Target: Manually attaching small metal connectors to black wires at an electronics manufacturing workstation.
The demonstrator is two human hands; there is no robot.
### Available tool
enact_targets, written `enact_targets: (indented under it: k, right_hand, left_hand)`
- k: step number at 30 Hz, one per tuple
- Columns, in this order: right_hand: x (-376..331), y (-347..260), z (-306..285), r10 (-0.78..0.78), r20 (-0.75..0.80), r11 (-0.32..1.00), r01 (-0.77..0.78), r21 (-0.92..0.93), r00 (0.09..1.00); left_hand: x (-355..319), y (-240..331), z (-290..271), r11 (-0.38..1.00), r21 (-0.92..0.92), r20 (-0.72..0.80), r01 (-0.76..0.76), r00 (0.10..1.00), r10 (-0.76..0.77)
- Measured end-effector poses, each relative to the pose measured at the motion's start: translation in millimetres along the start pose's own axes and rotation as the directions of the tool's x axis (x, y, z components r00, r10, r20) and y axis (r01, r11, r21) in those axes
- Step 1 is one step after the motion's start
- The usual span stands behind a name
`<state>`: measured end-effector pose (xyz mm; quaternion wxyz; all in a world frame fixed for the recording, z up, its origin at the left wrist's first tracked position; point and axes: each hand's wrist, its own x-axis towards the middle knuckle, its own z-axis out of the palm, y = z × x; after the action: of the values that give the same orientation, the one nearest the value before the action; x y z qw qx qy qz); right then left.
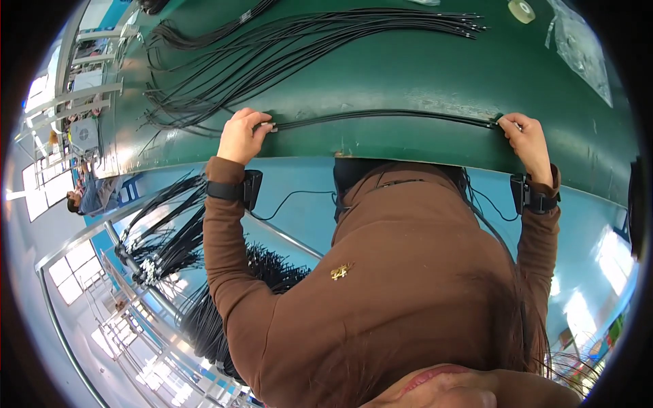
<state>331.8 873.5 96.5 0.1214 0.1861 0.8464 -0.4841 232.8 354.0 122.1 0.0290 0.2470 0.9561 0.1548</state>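
Several thin black cables (381,113) stretch side by side along the near part of the green table (408,75). My left hand (243,132) pinches their left ends, where small pale tips show at the fingers. At the other end my right hand (524,139) grips the bunch between thumb and fingers, with a bit of metal showing there. Between my hands the cables bow slightly away from me. Farther off, a loose spread of black cables (272,61) fans out to the left, its metal-tipped ends gathered at the right.
Another tied cable bundle (204,37) lies at the far left. A tape roll (522,11) and a clear plastic bag (578,51) rest at the far right. Below the table on my left, many black cables (224,326) hang from a metal rack (163,302). Another person (95,194) is beyond.
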Motion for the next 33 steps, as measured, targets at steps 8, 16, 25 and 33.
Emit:
enact_targets:
  k: [8,16,25,33]
  right_hand:
    - [31.2,-13.9,-1.3,-0.083,0.262,0.384,-0.212,0.899,0.961]
    - [37.4,-32.0,19.5,-0.142,0.329,0.153,-0.308,0.939,0.934]
    - [44.3,-38.0,35.1,-0.045,0.244,0.289,-0.221,0.931,0.969]
    - [44.8,-35.9,40.0,-0.033,0.243,0.243,-0.228,0.943,0.969]
  left_hand:
    - [97.3,55.5,36.3,0.997,0.080,-0.096,-0.003,0.995,0.010]
    - [107.3,67.5,45.0,0.993,0.104,0.116,-0.055,0.992,0.043]
    - [178.9,151.4,99.9,0.939,0.118,-0.276,-0.323,0.898,0.344]
    - [198.2,169.9,115.1,0.974,0.110,-0.261,-0.197,0.940,0.220]
